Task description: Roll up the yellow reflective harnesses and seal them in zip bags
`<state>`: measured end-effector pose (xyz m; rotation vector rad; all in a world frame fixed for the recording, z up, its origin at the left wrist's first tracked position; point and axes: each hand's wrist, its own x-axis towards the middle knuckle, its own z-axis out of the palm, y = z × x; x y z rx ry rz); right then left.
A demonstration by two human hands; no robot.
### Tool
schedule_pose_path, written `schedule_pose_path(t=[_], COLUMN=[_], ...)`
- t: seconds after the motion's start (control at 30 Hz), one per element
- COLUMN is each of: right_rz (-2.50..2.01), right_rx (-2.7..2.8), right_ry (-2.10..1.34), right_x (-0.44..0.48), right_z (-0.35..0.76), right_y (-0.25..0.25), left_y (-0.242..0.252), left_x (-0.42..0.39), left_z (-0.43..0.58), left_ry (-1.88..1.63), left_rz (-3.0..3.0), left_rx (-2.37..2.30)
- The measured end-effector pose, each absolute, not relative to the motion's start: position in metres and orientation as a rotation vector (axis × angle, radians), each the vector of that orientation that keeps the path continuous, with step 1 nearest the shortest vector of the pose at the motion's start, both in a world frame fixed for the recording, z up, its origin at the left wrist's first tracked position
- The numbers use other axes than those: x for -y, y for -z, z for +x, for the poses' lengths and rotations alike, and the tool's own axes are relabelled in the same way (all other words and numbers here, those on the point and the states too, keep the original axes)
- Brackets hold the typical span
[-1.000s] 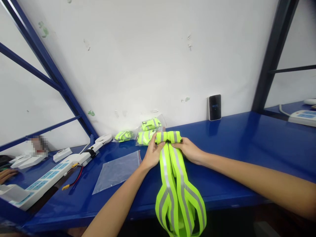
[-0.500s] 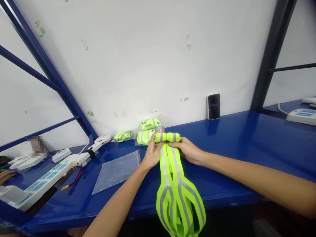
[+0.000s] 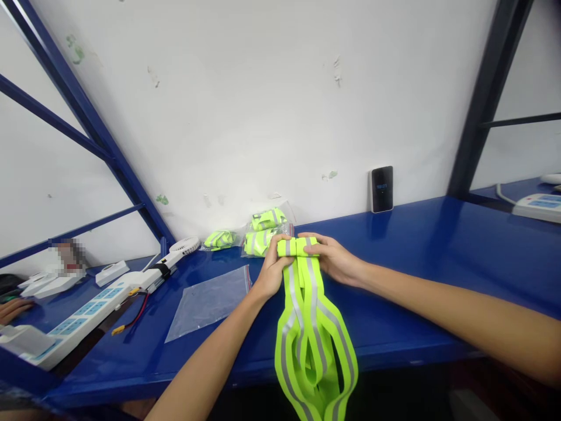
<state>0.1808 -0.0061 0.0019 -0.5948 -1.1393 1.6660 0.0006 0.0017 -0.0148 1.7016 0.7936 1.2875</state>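
Head view: the left hand (image 3: 274, 270) and right hand (image 3: 336, 261) meet over a neon-yellow reflective vest (image 3: 312, 345), each closed on its rolled top section, the roll (image 3: 297, 247), with the fingers curled over it and the two hands nearly touching. The rest of the vest hangs in loose loops over the front edge of the blue bench (image 3: 416, 280), its silver stripes plainly visible. Just behind the roll, almost touching the left hand, sit two bagged bundles (image 3: 265, 233) of the same yellow material, with a third bundle (image 3: 219, 239) beside them. To the left of the arms lies a flat zip bag (image 3: 208, 304) with a red strip along its seal (nothing shows inside it). Farther left are a small white fan (image 3: 184, 245), a white power strip (image 3: 83, 310) and a red-and-black cable (image 3: 137, 313). At the far left edge, a co-worker's hand (image 3: 13, 310) rests on the bench. A black device (image 3: 381, 189) stands against the wall, and a second power strip (image 3: 537, 207) sits at the right edge.
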Motion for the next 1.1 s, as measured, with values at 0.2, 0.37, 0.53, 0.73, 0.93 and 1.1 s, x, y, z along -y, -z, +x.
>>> schedule_pose_path(t=[0.2, 0.37, 0.53, 0.73, 0.93, 1.1], right_rz=[-0.586, -0.560, -0.596, -0.719, -0.784, -0.667], right_rx=[1.205, 1.242, 1.302, 1.394, 1.325, 1.198], right_ry=[-1.553, -1.546, -1.443, -1.358, -1.500, -1.630], right_x=[0.000, -0.002, 0.002, 0.006, 0.006, 0.008], right_z=[0.179, 0.179, 0.180, 0.180, 0.184, 0.185], right_y=[0.006, 0.005, 0.008, 0.010, 0.002, -0.006], left_y=[0.015, 0.013, 0.015, 0.020, 0.020, 0.016], left_x=[-0.005, -0.008, -0.011, -0.015, -0.018, -0.017], left_z=[0.005, 0.006, 0.001, -0.002, -0.003, -0.005], left_ry=[-1.305, -1.297, -1.314, -1.437, -1.496, -1.526], left_rz=[1.429, 1.301, 1.393, 1.486, 1.549, 1.707], left_rx=[-0.654, -0.653, -0.703, -0.738, -0.741, -0.788])
